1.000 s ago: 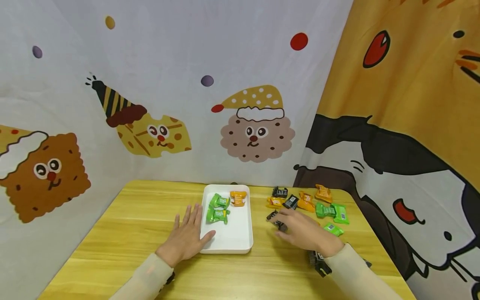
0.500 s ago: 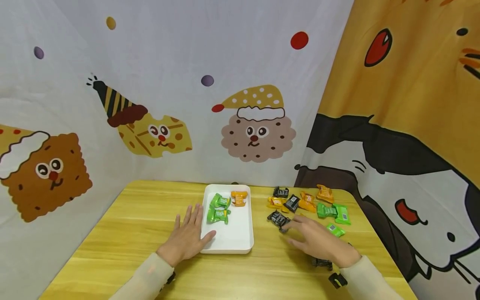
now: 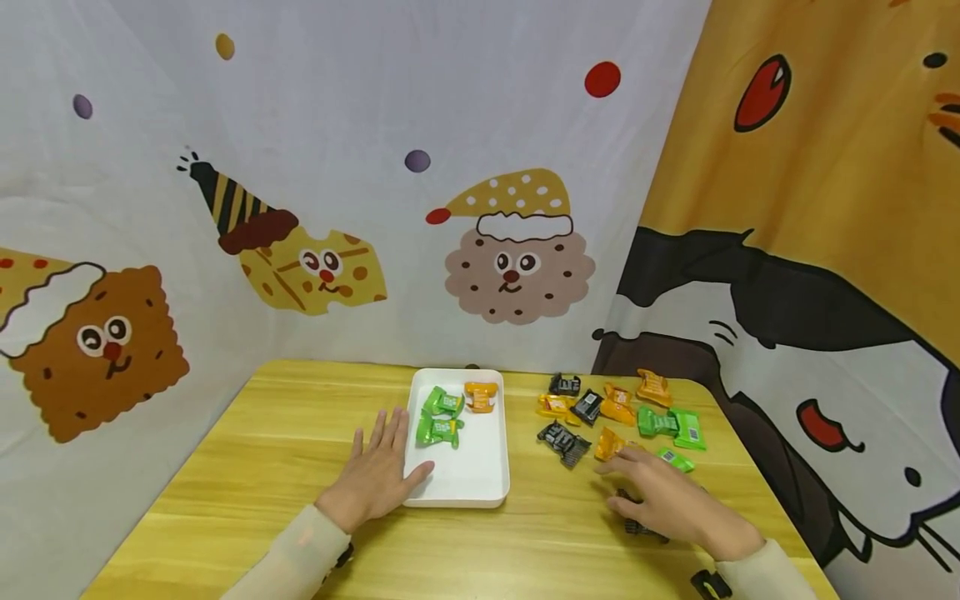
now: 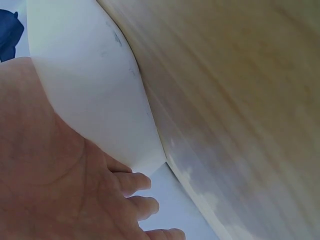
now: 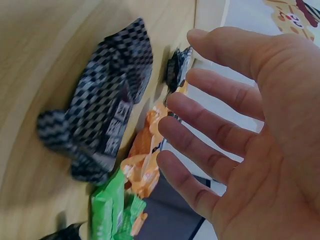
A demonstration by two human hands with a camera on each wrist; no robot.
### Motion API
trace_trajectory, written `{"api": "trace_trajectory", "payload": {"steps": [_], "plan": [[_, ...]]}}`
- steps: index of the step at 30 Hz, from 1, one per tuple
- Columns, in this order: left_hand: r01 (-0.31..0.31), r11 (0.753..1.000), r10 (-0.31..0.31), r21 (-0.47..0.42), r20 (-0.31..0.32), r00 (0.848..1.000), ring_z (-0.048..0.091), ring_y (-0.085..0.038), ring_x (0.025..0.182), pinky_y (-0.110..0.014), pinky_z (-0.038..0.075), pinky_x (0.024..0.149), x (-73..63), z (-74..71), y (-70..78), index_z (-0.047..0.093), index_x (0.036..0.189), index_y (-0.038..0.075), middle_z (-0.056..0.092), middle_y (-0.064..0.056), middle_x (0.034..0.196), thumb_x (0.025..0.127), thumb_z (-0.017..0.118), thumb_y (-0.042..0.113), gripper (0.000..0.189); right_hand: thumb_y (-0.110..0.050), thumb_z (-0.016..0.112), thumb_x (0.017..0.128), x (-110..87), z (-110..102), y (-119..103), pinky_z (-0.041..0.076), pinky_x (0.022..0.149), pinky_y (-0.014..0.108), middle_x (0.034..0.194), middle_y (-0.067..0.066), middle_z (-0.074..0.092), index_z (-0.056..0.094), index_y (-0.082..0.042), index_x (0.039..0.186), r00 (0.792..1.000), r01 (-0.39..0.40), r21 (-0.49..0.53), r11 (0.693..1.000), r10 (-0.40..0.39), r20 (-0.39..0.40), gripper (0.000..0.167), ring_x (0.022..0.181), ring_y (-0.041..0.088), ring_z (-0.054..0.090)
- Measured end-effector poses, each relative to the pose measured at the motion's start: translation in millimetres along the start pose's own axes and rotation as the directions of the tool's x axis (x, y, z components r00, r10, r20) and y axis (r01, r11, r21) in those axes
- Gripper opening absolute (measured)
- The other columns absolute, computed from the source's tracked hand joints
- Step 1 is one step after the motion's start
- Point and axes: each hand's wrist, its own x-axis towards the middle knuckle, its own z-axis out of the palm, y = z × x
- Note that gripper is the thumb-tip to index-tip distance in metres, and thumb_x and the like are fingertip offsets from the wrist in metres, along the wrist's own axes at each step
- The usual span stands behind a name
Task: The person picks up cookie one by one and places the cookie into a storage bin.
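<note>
My left hand [image 3: 375, 479] lies with spread, straight fingers along the left side of a white tray [image 3: 457, 498], its thumb over the rim. In the left wrist view the palm and fingertips are beside the tray's outer wall [image 4: 100, 85]. Two green wrapped snacks [image 3: 438, 431] and an orange one [image 3: 481, 397] lie inside the tray. My right hand [image 3: 671, 500] holds nothing and hovers with loosely bent fingers beside an orange packet [image 3: 610, 443]. Partly under it lies a black checkered packet [image 5: 107, 100], seen whole in the right wrist view.
Several more packets lie on the table's right side: a black one [image 3: 562, 443], a yellow one [image 3: 555, 406], green ones [image 3: 688, 429] and an orange one [image 3: 654, 387]. A printed cloth [image 3: 337, 125] hangs behind the wooden table [image 3: 247, 467].
My right hand has moved right and toward me, off the black packet, uncovering it and an orange packet. The left hand and the tray's contents stay put.
</note>
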Motion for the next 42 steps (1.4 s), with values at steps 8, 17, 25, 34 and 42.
{"api": "trace_trajectory", "payload": {"steps": [8,17,25,34,42], "plan": [[-0.002,1.0,0.002,0.0,0.0,1.0,0.012,-0.053,0.182,-0.086,0.015,0.141,-0.2,-0.6,0.7,0.014,0.184,-0.005,0.014,-0.027,0.195,0.12,0.054,0.063,0.102,-0.044,0.094,0.099,-13.4,0.6,7.0,0.066,0.105,0.063,0.144,0.004,0.078,0.083,-0.024,0.142,0.999,-0.044,-0.009,0.999,0.044,0.005,0.048,0.13,0.035,0.076],[-0.006,1.0,0.006,-0.001,-0.009,1.0,0.013,-0.054,0.182,-0.086,0.015,0.14,0.7,-0.5,-0.1,0.015,0.184,-0.006,0.014,-0.027,0.195,0.12,0.054,0.062,0.102,-0.045,0.097,0.096,-23.4,4.6,14.8,0.066,0.106,0.064,0.142,0.002,0.077,0.082,-0.025,0.143,0.997,-0.071,-0.015,0.997,0.072,0.017,0.053,0.129,0.032,0.076],[-0.004,1.0,0.004,0.0,-0.011,1.0,0.013,-0.053,0.182,-0.086,0.015,0.14,-0.4,0.4,-0.7,0.015,0.184,-0.006,0.014,-0.027,0.195,0.12,0.054,0.063,0.102,-0.047,0.1,0.092,-30.9,6.7,21.6,0.067,0.098,0.056,0.144,0.007,0.076,0.082,-0.025,0.143,0.997,-0.069,-0.02,0.997,0.069,0.03,0.059,0.126,0.03,0.075],[-0.003,1.0,0.003,-0.003,-0.011,1.0,0.012,-0.053,0.182,-0.086,0.015,0.141,0.0,0.3,-0.9,0.014,0.185,-0.005,0.013,-0.027,0.195,0.12,0.053,0.063,0.101,-0.044,0.104,0.087,-33.3,12.2,26.9,0.066,0.101,0.063,0.146,0.012,0.075,0.08,-0.024,0.146,0.99,-0.133,0.013,0.991,0.132,0.057,0.067,0.127,0.032,0.073],[-0.001,1.0,0.001,-0.006,-0.01,1.0,0.012,-0.053,0.182,-0.086,0.015,0.141,-0.1,-0.1,-0.6,0.014,0.185,-0.005,0.013,-0.026,0.195,0.12,0.053,0.063,0.101,-0.036,0.104,0.088,-31.7,14.3,27.6,0.066,0.101,0.065,0.148,0.013,0.073,0.076,-0.022,0.151,0.99,-0.131,0.041,0.991,0.128,0.064,0.07,0.13,0.035,0.072]]}}
